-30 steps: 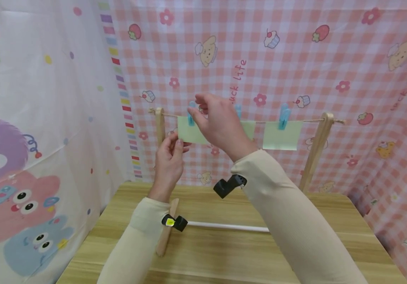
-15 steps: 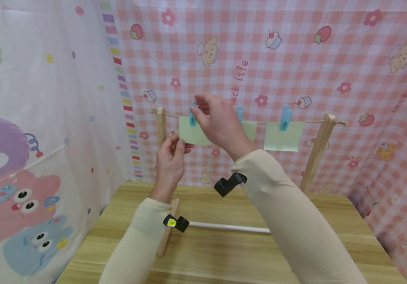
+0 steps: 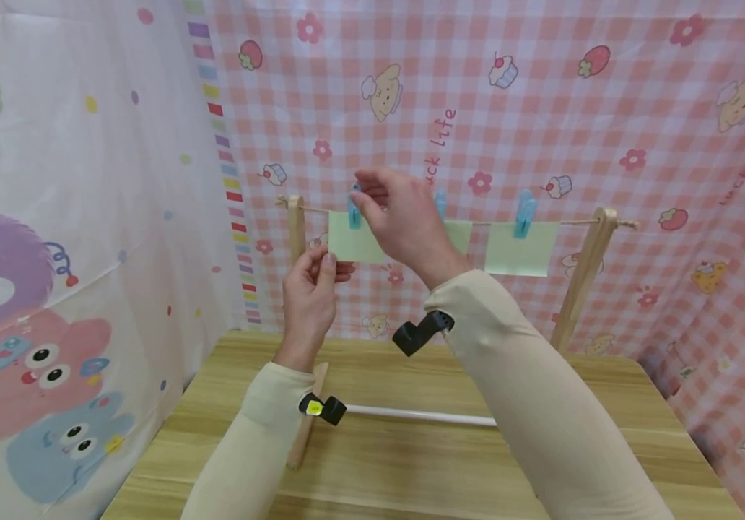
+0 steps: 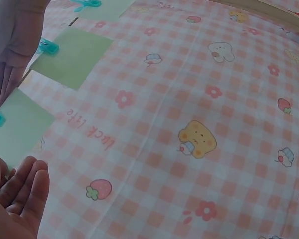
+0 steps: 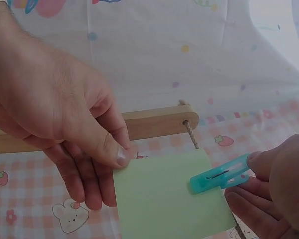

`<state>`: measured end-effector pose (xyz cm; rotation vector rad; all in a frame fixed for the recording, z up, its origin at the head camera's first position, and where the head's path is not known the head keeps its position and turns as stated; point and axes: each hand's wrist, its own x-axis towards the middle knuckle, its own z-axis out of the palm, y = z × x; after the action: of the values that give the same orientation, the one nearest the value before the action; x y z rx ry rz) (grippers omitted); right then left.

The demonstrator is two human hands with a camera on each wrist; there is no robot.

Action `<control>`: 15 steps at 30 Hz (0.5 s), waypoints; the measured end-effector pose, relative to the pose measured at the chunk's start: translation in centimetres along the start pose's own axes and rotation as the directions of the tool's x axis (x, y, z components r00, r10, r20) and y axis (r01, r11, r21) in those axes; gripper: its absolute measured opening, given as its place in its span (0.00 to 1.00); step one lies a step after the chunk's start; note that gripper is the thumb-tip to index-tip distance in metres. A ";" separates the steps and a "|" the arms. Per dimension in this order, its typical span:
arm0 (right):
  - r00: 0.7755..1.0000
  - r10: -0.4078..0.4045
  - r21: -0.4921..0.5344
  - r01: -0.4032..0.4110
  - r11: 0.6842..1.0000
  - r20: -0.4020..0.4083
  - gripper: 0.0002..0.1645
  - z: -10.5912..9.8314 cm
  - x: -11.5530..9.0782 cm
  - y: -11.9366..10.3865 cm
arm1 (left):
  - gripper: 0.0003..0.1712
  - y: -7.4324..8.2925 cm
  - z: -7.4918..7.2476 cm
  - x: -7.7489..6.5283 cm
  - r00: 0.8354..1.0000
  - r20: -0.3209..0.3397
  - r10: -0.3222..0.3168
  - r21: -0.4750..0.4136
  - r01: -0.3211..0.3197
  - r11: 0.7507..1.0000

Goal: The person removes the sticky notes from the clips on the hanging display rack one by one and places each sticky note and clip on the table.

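A pale green paper note hangs at the left end of a twine line, under a blue clothespin. My left hand pinches the note's lower left corner between thumb and fingers. From the right, my right hand holds the clothespin's handle end by thumb and fingers, as the right wrist view shows. The clothespin's tip lies over the note's top edge at the twine. In the head view this hand hides part of a second note, which has its own clothespin.
A third note hangs by a clothespin at the right. Wooden posts, a left one and a right one, carry the twine. A white rod and a wooden bar lie low over the wooden table.
Both hands keep nearly the same place at the left note and its clothespin. The view has shifted very slightly.
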<state>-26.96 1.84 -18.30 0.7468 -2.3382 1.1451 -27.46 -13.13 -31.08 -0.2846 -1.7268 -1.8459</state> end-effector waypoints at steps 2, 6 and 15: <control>1.000 -0.004 0.003 0.004 1.000 -0.007 0.24 0.1 0.0 0.0 | 0.14 0.1 0.0 0.0 1.000 -0.006 0.004 -0.002 -0.004 1.000; 1.000 -0.013 0.002 0.013 1.000 -0.019 0.23 0.2 -0.1 0.1 | 0.14 0.1 0.0 0.0 1.000 -0.014 0.011 -0.010 -0.011 1.000; 0.999 -0.022 0.017 0.023 1.000 -0.040 0.22 0.3 -0.1 -0.1 | 0.14 -0.1 -0.1 0.1 1.000 -0.018 0.024 -0.028 -0.025 0.999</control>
<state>-26.86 1.55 -18.46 0.7474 -2.2840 1.1611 -27.54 -13.22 -31.11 -0.2985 -1.6793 -1.8508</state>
